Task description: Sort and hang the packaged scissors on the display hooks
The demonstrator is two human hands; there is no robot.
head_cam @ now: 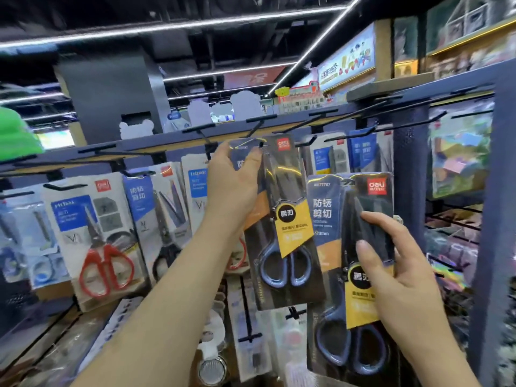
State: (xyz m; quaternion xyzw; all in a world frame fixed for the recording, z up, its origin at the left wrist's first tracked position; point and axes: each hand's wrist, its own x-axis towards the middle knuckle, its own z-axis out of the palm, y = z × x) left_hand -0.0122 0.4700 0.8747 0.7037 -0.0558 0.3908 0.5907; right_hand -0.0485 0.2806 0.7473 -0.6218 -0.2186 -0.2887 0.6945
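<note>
My left hand (233,180) grips the upper left edge of a dark pack of grey-handled scissors (282,227), thumb on its front. The pack's top hole sits at the tip of a black display hook (258,127). My right hand (391,263) holds a second, matching dark pack (343,219) lower and to the right, fingers wrapped over its right edge, thumb across the front. Both packs stand upright in front of the rack.
White packs hang on hooks to the left, one with red-handled scissors (103,247). More blue-and-white packs (332,157) hang behind the held ones. Several bare hooks (371,107) jut from the top rail. A dark upright post (410,177) stands at right.
</note>
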